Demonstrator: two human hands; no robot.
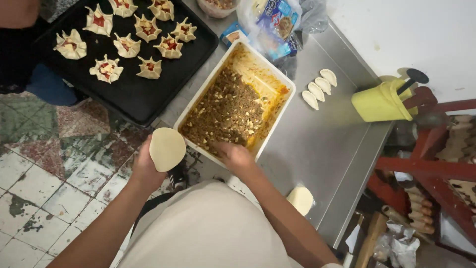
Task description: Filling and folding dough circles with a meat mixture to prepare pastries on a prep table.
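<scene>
We cradle the pale round dough disc [167, 149] flat on our left hand [146, 166], fingers cupped beneath. Our right hand [237, 158], grip closed on brown minced filling [228, 111], pinches modestly inside the white rectangular tray [277, 82] at the steel worktop's [322, 144] near edge.

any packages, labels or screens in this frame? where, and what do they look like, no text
Clear plastic bag: far end of the steel table, beyond the white filling tray; crumpled, holds a blue printed packet with white and red patches.
Small box: left of the bag, by the tray's far corner; blue with an orange patch, partly hidden.
No screens or signs in view.
</scene>
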